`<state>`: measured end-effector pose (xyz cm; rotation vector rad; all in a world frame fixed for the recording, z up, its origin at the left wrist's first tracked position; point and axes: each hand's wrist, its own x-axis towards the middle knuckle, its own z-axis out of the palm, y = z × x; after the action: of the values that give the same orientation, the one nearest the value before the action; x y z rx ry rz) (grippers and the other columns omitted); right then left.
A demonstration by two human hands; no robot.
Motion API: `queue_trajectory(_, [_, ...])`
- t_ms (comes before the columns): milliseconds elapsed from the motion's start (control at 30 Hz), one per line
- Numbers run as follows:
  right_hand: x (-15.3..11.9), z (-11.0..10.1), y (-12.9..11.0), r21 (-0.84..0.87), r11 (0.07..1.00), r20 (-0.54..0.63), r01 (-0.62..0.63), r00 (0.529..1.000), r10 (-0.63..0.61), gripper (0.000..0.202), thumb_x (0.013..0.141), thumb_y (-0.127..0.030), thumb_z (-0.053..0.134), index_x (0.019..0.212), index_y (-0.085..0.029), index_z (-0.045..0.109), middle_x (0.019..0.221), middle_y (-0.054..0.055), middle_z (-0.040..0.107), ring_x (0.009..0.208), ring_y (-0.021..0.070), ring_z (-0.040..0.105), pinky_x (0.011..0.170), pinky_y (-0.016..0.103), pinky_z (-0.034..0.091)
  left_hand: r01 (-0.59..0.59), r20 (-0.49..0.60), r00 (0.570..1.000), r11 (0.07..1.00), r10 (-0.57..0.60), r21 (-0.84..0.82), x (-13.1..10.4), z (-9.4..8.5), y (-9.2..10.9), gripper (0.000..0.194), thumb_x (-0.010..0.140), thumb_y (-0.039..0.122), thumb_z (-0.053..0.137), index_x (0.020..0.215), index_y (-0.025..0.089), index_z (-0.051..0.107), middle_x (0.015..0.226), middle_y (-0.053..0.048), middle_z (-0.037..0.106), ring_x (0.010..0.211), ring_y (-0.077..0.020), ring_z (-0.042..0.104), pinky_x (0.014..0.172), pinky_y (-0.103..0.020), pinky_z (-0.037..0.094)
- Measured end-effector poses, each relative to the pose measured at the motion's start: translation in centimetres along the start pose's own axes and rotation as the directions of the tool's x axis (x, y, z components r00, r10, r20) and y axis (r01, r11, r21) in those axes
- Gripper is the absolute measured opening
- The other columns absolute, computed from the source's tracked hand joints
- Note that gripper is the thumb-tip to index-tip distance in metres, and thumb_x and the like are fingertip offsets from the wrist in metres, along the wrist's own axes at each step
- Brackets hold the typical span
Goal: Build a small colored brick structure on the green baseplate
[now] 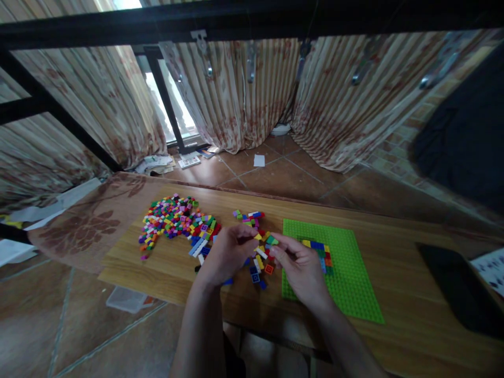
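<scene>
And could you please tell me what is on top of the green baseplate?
A multicoloured brick cluster sits on the green baseplate; the right hand covers part of it, hiding its full outline.

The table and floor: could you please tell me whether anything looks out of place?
A white paper lies alone on the floor beyond the table, perhaps dropped. The bricks lie scattered, but no clear damage shows.
</scene>
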<state>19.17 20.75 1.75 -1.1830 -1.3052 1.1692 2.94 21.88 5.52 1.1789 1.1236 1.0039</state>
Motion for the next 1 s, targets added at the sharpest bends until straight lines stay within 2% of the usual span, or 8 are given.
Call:
queue_trajectory(100, [-0.2,0.2,0.4,-0.015,1.0,0.034,-0.006,0.999,0.007,0.03,0.082,-0.035,0.063,0.107,-0.02,0.069,0.066,-0.002,0.062,0.059,0.0121,0.056,0.056,0.025,0.048,0.018,-0.043,0.999,0.999,-0.02,-0.044,-0.1,-0.7,0.2,0.012,0.072,0.026,0.071,0.077,0.016,0.068,0.067,-0.002,0.065,0.054,-0.0103,0.055,0.05,-0.02,0.042])
queue_trajectory(200, [-0.3,0.7,0.5,-0.017,1.0,0.053,-0.015,0.998,0.016,0.031,0.086,-0.036,0.058,0.111,-0.02,0.067,0.069,-0.001,0.063,0.061,0.013,0.058,0.057,0.025,0.049,0.043,-0.065,0.997,0.997,-0.048,-0.069,-0.1,-0.7,0.0,0.015,0.072,0.029,0.071,0.078,0.016,0.068,0.067,-0.001,0.065,0.054,-0.0107,0.056,0.05,-0.02,0.043])
queue_trajectory(333, [-0.4,0.9,0.4,-0.041,0.999,0.067,-0.025,0.997,0.027,0.033,0.089,-0.036,0.054,0.116,-0.022,0.065,0.083,0.003,0.069,0.073,0.0164,0.064,0.065,0.029,0.053,0.102,-0.041,0.994,0.994,-0.104,-0.045,0.1,0.2,-0.3,0.02,0.075,0.035,0.068,0.085,0.018,0.068,0.071,-0.002,0.065,0.058,-0.0135,0.06,0.05,-0.021,0.046])
queue_trajectory(433, [-0.4,0.9,0.2,-0.066,0.997,0.077,0.037,0.997,-0.032,0.033,0.089,-0.034,0.053,0.118,-0.022,0.063,0.092,0.005,0.07,0.081,0.0176,0.065,0.071,0.031,0.054,0.057,-0.004,0.998,0.998,-0.057,-0.033,0.3,0.6,-0.5,0.019,0.076,0.034,0.067,0.085,0.017,0.067,0.072,-0.002,0.065,0.06,-0.0124,0.059,0.052,-0.021,0.045])
queue_trajectory(600, [-0.5,1.0,0.0,-0.063,0.993,0.13,0.102,0.987,-0.093,0.037,0.09,-0.028,0.052,0.127,-0.022,0.055,0.082,0.001,0.068,0.073,0.0146,0.063,0.068,0.027,0.052,0.03,0.022,0.999,0.997,-0.029,-0.069,0.5,0.6,-0.8,0.02,0.074,0.027,0.068,0.09,0.015,0.067,0.072,-0.002,0.063,0.06,-0.0107,0.055,0.054,-0.02,0.043])
queue_trajectory(800, [-0.6,0.8,0.2,-0.125,0.984,0.249,0.131,0.964,-0.096,0.045,0.091,-0.026,0.049,0.136,-0.022,0.045,0.078,0.0,0.066,0.07,0.0135,0.061,0.065,0.025,0.049,0.025,-0.041,0.999,0.997,-0.027,-0.069,0.2,0.2,-0.4,0.014,0.073,0.025,0.067,0.083,0.016,0.066,0.068,0.0,0.061,0.058,-0.0108,0.056,0.052,-0.02,0.043])
queue_trajectory(867, [-0.5,0.7,0.4,-0.184,0.976,0.223,0.117,0.972,-0.075,0.043,0.091,-0.027,0.049,0.134,-0.021,0.048,0.08,0.001,0.068,0.072,0.0145,0.063,0.067,0.027,0.05,0.04,-0.082,0.996,0.996,-0.046,-0.075,0.1,0.0,-0.1,0.015,0.071,0.024,0.068,0.084,0.016,0.065,0.07,0.0,0.063,0.057,-0.0104,0.057,0.053,-0.02,0.044])
queue_trajectory(1000, [-0.3,0.8,1.1,-0.279,0.952,0.152,0.122,0.985,-0.081,0.031,0.087,-0.026,0.055,0.117,-0.021,0.062,0.096,0.005,0.072,0.083,0.0187,0.067,0.077,0.034,0.053,0.072,-0.112,0.99,0.994,-0.081,-0.081,0.1,-0.2,0.1,0.017,0.069,0.022,0.07,0.084,0.015,0.066,0.075,-0.001,0.065,0.054,-0.0097,0.058,0.05,-0.02,0.045])
